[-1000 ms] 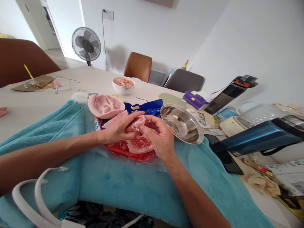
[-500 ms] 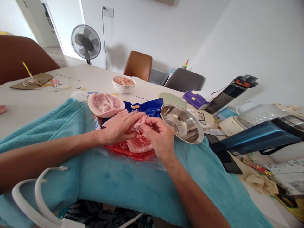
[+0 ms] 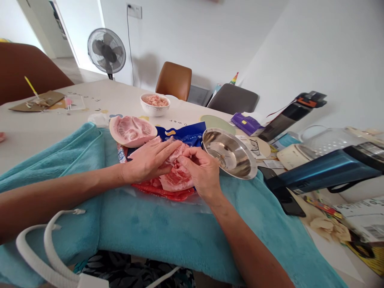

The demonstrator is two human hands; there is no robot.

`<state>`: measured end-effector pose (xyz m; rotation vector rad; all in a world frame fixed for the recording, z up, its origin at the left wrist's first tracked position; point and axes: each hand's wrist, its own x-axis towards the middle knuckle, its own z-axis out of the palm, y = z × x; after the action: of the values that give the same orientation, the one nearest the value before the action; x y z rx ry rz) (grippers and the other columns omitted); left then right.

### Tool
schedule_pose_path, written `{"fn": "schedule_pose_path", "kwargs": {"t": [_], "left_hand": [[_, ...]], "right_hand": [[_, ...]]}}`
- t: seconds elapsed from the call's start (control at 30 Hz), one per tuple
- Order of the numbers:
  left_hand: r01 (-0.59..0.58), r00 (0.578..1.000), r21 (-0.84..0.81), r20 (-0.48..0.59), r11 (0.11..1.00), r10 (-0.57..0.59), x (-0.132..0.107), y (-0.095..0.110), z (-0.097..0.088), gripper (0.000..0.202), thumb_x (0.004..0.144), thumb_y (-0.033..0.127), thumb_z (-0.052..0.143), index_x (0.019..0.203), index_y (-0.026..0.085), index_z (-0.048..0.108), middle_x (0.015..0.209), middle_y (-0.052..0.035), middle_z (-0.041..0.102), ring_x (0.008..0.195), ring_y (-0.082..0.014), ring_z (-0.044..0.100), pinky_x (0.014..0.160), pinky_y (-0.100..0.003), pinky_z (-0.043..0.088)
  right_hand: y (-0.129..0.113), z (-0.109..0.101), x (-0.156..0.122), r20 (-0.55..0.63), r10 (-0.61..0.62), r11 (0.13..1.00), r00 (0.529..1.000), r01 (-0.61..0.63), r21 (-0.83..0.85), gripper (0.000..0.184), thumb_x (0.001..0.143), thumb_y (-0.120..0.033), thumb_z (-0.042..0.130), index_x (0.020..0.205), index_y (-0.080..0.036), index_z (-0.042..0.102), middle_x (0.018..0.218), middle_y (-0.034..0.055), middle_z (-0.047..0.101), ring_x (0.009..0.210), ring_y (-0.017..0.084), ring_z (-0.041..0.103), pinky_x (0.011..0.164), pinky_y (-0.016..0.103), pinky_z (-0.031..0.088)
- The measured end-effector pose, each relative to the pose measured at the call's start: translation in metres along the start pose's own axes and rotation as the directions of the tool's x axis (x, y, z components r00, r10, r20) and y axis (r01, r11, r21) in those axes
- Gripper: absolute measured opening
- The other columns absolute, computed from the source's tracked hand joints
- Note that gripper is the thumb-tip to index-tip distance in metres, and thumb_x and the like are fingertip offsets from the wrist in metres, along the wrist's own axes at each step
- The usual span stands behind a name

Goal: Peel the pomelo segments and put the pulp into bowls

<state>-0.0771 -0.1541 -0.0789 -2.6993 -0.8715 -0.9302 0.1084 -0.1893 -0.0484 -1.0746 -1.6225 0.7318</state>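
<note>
While I watch from afar, my left hand (image 3: 148, 158) lies flat across the ragged pink-red pomelo flesh (image 3: 175, 157) and my right hand (image 3: 204, 172) pinches its right side, so it sits between both.

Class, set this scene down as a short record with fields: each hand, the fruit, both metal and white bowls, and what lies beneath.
Left hand: fingers laid over the pomelo flesh; grip unclear
Right hand: thumb and forefinger pinching the flesh
Pomelo rind: hollowed, pink inside, beyond the left hand
White bowl: heaped with pink pulp
Steel bowl: beside the right hand, small scraps inside
Beneath: red plastic packaging on a teal towel
</note>
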Motion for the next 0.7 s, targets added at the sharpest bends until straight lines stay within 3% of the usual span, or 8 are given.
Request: {"fn": "schedule_pose_path", "kwargs": {"t": [0.1,0.23,0.4,0.7], "left_hand": [[0.033,0.999,-0.012,0.0,0.999,-0.033,0.003,0.002,-0.001,0.063,0.086,0.018,0.051,0.145,0.011,0.032,0.128,-0.0191,0.06,0.115,-0.0313,0.059,0.093,-0.044,0.047],[0.098,0.995,-0.093,-0.007,0.991,-0.099,0.006,0.005,-0.003,0.057,0.087,0.019,0.05,0.141,0.011,0.036,0.119,-0.017,0.063,0.101,-0.0281,0.061,0.087,-0.042,0.049],[0.117,0.993,-0.077,-0.02,0.99,-0.119,0.005,0.008,-0.002,0.057,0.088,0.023,0.05,0.143,0.013,0.034,0.122,-0.0181,0.062,0.103,-0.0289,0.06,0.09,-0.045,0.047],[-0.003,0.998,0.053,-0.069,0.999,0.006,0.003,0.007,-0.005,0.065,0.09,0.021,0.052,0.147,0.011,0.024,0.13,-0.0223,0.058,0.117,-0.0323,0.059,0.094,-0.046,0.048]], "right_hand": [[-0.001,0.004,-0.002,-0.022,-0.033,0.999,0.999,0.032,-0.043,0.015,0.081,-0.022,0.062,0.067,-0.022,0.057,0.066,-0.004,0.058,0.062,0.011,0.052,0.065,0.026,0.047],[0.0,0.01,-0.004,-0.11,-0.032,0.999,0.993,0.033,0.003,0.003,0.081,-0.023,0.063,0.079,-0.023,0.06,0.08,-0.0015,0.065,0.071,0.013,0.06,0.07,0.028,0.051],[-0.002,0.014,-0.006,-0.16,-0.012,1.0,0.987,0.014,0.012,0.004,0.08,-0.021,0.063,0.083,-0.023,0.062,0.09,0.0011,0.07,0.082,0.016,0.065,0.078,0.032,0.054],[-0.005,0.014,-0.005,-0.182,0.039,0.998,0.983,-0.03,0.053,0.004,0.077,-0.019,0.066,0.08,-0.022,0.064,0.086,0.0004,0.071,0.081,0.016,0.066,0.079,0.033,0.055]]}}
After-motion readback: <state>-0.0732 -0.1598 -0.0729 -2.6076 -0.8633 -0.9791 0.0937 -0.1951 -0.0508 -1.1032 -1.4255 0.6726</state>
